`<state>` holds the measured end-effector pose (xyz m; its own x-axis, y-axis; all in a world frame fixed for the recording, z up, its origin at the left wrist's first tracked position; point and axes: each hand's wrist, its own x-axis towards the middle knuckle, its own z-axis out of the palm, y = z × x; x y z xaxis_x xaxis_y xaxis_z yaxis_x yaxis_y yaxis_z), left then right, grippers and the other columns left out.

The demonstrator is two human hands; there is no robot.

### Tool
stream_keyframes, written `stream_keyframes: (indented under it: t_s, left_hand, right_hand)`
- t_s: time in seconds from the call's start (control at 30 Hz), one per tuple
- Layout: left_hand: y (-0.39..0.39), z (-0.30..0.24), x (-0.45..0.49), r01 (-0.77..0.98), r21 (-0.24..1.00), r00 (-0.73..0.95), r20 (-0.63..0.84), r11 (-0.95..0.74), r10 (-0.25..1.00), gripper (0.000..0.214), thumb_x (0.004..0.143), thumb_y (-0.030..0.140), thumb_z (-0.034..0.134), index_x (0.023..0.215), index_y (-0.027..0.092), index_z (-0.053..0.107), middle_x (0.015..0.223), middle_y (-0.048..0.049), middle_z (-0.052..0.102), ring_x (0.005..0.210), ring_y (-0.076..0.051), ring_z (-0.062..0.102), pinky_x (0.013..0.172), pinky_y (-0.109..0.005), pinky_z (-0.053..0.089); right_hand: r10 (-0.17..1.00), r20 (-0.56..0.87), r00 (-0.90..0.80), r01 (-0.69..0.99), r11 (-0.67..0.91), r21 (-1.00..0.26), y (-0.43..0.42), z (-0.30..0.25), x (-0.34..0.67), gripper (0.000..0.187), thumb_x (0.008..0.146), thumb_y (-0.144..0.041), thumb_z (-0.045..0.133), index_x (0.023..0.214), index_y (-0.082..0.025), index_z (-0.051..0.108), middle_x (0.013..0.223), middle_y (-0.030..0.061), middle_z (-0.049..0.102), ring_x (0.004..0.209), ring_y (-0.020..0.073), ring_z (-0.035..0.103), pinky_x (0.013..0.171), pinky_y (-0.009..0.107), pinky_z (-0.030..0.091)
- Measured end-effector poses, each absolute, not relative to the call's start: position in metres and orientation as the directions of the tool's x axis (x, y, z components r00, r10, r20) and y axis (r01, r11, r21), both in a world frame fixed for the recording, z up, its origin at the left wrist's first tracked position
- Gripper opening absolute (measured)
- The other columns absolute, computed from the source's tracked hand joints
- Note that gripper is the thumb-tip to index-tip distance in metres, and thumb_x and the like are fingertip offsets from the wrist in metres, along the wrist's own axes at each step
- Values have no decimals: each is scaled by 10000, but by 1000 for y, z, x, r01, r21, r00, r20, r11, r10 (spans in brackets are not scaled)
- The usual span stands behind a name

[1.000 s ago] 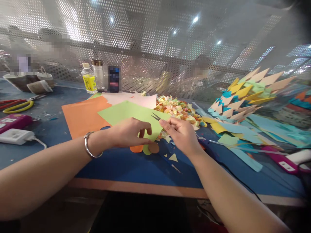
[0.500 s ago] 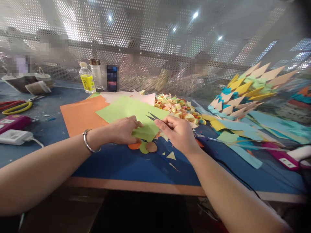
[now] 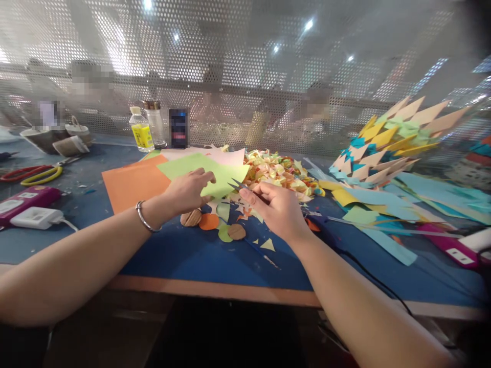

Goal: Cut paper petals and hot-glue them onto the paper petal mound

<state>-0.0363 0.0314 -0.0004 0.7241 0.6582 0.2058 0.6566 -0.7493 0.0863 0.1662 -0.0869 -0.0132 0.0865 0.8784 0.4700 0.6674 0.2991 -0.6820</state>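
Observation:
My right hand [image 3: 278,207] is wrapped round a pair of scissors [image 3: 237,186]. Their dark blades point left and stand slightly apart, and the handles are hidden in my hand. My left hand [image 3: 190,189], with a silver bangle on its wrist, reaches over the near edge of a light green sheet [image 3: 192,166]; its fingers are bent, with thumb and forefinger apart. Under the green sheet lie an orange sheet [image 3: 134,181] and a pale pink one. Just in front of my hands are an orange paper disc [image 3: 209,222], a green disc [image 3: 224,234], a brown disc [image 3: 237,232] and a ridged brown piece [image 3: 191,218].
A heap of folded paper pieces [image 3: 280,174] lies behind my right hand. At the right stands a spiky folded-paper model [image 3: 391,143] among paper strips. A bottle [image 3: 141,130], a phone [image 3: 178,128], scissors [image 3: 42,174] and a power strip [image 3: 30,204] are farther left.
My left hand has moved up and left, and the green sheet has shifted back and left. The ridged brown piece and small scraps now show. The right hand keeps the scissors.

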Motion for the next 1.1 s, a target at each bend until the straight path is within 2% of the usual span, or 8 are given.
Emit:
stream_keyframes:
  t_s: [0.13,0.27,0.33,0.47,0.53,0.77,0.93,1.1]
  left_hand:
    - [54,-5,-38,702,136,651,275,-699,707,204,830,272,515,980,194,630,978,-72,620,864,-205,577,597,-284,358]
    - [59,-4,-39,692,207,614,336,-692,714,180,827,280,515,891,180,650,901,-59,649,785,-175,569,622,-281,370]
    - [55,-1,-41,654,255,649,294,-712,702,198,821,309,527,855,175,670,875,-53,662,739,-159,566,628,-274,379]
    - [43,8,-47,571,352,784,31,-741,619,216,793,337,570,850,178,704,809,-31,690,714,-146,586,627,-248,389]
    - [39,11,-49,536,367,823,-26,-760,567,215,778,344,596,849,175,707,811,-29,692,726,-146,590,634,-244,391]
    - [23,11,-45,541,365,833,-109,-758,542,290,713,369,673,921,166,676,922,-61,667,778,-169,579,656,-256,402]
    - [17,8,-42,510,424,853,-136,-748,504,186,752,317,633,854,167,673,861,-50,665,726,-150,571,643,-249,399]
    - [16,7,-43,502,423,852,-88,-754,517,283,718,347,674,937,169,651,883,-52,646,724,-155,563,638,-255,401]
  right_hand:
    - [877,472,85,701,284,-654,-86,-13,167,464,880,-539,558,587,-206,424,501,-64,312,480,88,301,473,265,239]
    - [905,420,66,785,213,-582,-84,-13,168,470,879,-547,546,573,-205,444,474,-47,373,464,93,331,474,274,244]
    - [928,371,48,826,172,-536,-84,-14,168,466,875,-545,549,568,-204,463,472,-31,420,456,99,366,473,280,248]
    - [967,251,31,903,81,-421,-82,-17,166,454,869,-530,560,559,-205,495,503,-1,487,476,120,427,481,288,258]
    - [980,196,32,938,38,-346,-81,-19,165,441,858,-521,576,559,-204,510,514,9,507,473,124,424,484,292,248]
    - [990,128,51,990,-33,-138,-84,-21,158,435,886,-548,504,615,-209,541,554,34,558,494,151,447,491,288,206]
    - [991,119,62,995,-53,-82,-86,-19,154,416,895,-543,495,676,-201,585,612,64,595,541,174,514,493,293,192]
    - [992,120,35,999,-31,-32,-88,-20,154,404,901,-537,486,709,-197,586,609,74,602,556,196,531,485,294,186]
